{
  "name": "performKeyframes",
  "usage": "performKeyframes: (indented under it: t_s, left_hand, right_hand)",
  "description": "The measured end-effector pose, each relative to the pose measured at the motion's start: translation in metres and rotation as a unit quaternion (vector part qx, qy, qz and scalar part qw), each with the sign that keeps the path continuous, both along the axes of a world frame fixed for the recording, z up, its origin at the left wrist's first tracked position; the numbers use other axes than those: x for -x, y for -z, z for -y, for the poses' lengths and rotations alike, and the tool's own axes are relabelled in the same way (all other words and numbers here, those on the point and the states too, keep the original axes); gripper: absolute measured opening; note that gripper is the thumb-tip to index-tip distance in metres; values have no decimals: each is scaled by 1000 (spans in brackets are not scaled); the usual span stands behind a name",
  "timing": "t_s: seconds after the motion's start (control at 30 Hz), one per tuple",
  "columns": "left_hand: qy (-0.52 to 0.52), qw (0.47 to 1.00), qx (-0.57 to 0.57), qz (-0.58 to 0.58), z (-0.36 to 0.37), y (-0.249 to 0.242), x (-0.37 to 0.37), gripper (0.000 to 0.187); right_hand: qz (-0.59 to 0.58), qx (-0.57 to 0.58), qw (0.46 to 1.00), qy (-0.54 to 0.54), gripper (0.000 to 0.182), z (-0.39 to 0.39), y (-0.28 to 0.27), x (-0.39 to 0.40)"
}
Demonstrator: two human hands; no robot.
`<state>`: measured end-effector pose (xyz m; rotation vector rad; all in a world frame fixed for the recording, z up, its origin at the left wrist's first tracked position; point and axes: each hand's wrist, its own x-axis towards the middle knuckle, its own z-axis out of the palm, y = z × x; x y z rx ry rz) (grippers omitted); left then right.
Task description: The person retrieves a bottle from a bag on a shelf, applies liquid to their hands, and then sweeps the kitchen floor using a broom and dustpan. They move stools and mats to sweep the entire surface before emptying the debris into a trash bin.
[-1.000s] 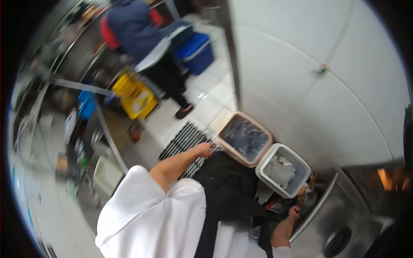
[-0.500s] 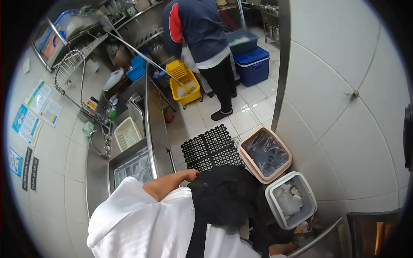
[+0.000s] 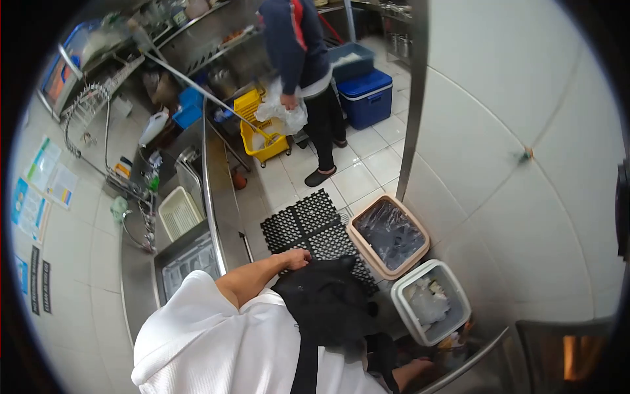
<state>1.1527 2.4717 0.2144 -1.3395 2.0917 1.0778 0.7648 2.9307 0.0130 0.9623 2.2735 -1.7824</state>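
My left hand (image 3: 300, 257) is out in front of my body, over the perforated black floor mat (image 3: 308, 223). Its fingers are curled in, and whatever they hold, if anything, is too small to make out. Below it lies the black apron (image 3: 321, 299) on my front. My right hand (image 3: 419, 365) reaches low to the right, beside the metal rail (image 3: 485, 360) and below the grey-white bin (image 3: 400, 308); its fingers are lost in shadow. Next to that bin stands a beige bin with a dark liner (image 3: 423, 253).
A co-worker (image 3: 295, 52) stands ahead holding a clear plastic bag (image 3: 282, 113). Near them are a yellow mop bucket (image 3: 264, 150) and a blue cooler (image 3: 367, 102). A steel sink counter (image 3: 209, 190) runs along the left; a tiled wall (image 3: 499, 197) closes the right.
The view has shifted, so the room sits further left. The co-worker has turned, and the plastic bag now shows more fully. My left hand has moved forward from the apron, over the mat.
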Motion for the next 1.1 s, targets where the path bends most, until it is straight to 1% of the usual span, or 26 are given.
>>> performKeyframes:
  t_s: [0.07, 0.13, 0.17, 0.23, 0.3, 0.33, 0.4, 0.47, 0.5, 0.53, 0.57, 0.6, 0.63, 0.67, 0.7, 0.73, 0.77, 0.8, 0.83, 0.87, 0.9, 0.93, 0.97, 1.0, 1.07, 1.1]
  left_hand:
    - [2, 1000, 0, -17, -1, 1, 9, 40]
    - [-56, 997, 20, 49, 1, 9, 7, 40]
    - [-70, 996, 18, 47, 6, 15, 2, 41]
    - [-120, 993, 10, 19, 12, 21, -15, 42]
    - [-170, 985, -4, -26, 22, 20, -33, 43]
    - [-164, 983, 11, -80, 28, 51, -49, 44]
    - [-220, 965, -4, -145, 41, 35, -67, 46]
    - [-294, 935, -27, -198, 59, 3, -87, 47]
    - [-313, 923, -49, -219, 71, -1, -99, 45]
    - [-342, 899, -38, -270, 78, 2, -113, 44]
    - [-365, 887, -25, -283, 89, -12, -127, 45]
    - [-382, 876, -7, -293, 104, -35, -145, 45]
    - [-411, 846, 19, -338, 119, -46, -161, 44]
    - [-434, 814, 44, -383, 134, -66, -176, 43]
    - [-481, 762, 63, -429, 149, -85, -188, 38]
    - [-510, 728, 87, -450, 163, -108, -204, 37]
    - [-541, 685, 125, -471, 177, -126, -221, 38]
    - [-561, 634, 212, -489, 193, -131, -236, 43]
    - [-568, 580, 333, -481, 215, -130, -254, 47]
    - [-625, 508, 329, -493, 233, -140, -275, 42]
    - [-647, 486, 391, -438, 252, -147, -298, 41]
    - [-651, 470, 498, -328, 275, -140, -324, 41]
    - [-671, 421, 537, -290, 300, -140, -347, 42]
    - [-696, 430, 537, -205, 321, -140, -370, 49]
    - [-690, 465, 554, -31, 368, -115, -410, 65]
    - [-700, 511, 496, 49, 386, -113, -422, 75]
  right_hand:
    - [-2, -21, 997, -81, 17, 35, -7, -12]
    - [32, 3, 979, -202, 19, 84, -13, -37]
    - [66, 29, 959, -275, 20, 113, -15, -52]
    - [136, 75, 893, -422, 22, 176, -21, -75]
    - [200, 108, 799, -557, 24, 247, -28, -101]
    - [221, 123, 751, -610, 24, 291, -32, -116]
    - [249, 133, 666, -691, 26, 373, -41, -141]
    - [263, 90, 617, -736, 31, 441, -71, -152]
    - [284, 48, 579, -763, 36, 461, -86, -153]
    - [219, -3, 505, -835, 37, 481, -101, -158]
    - [142, -53, 429, -891, 38, 501, -117, -162]
    - [171, -128, 423, -881, 39, 528, -143, -177]
    - [172, -131, 412, -885, 39, 553, -132, -179]
    - [49, -153, 294, -942, 39, 572, -98, -167]
    - [-72, -169, 172, -968, 40, 580, -66, -155]
    - [12, -190, 256, -948, 42, 604, -93, -175]
    - [65, -180, 296, -936, 42, 629, -97, -186]
    - [117, -167, 335, -920, 42, 655, -92, -193]
    - [64, -200, 315, -925, 38, 684, -86, -204]
    - [9, -231, 293, -928, 34, 716, -84, -219]
    - [-95, -236, 273, -928, 39, 744, -100, -240]
    - [-97, -235, 272, -928, 39, 778, -103, -261]
    - [-68, -227, 256, -937, 42, 814, -105, -283]
    - [-36, -219, 238, -945, 44, 852, -105, -307]
    - [-147, -198, 152, -957, 48, 919, -116, -368]
    - [-140, -200, 147, -959, 48, 932, -117, -373]
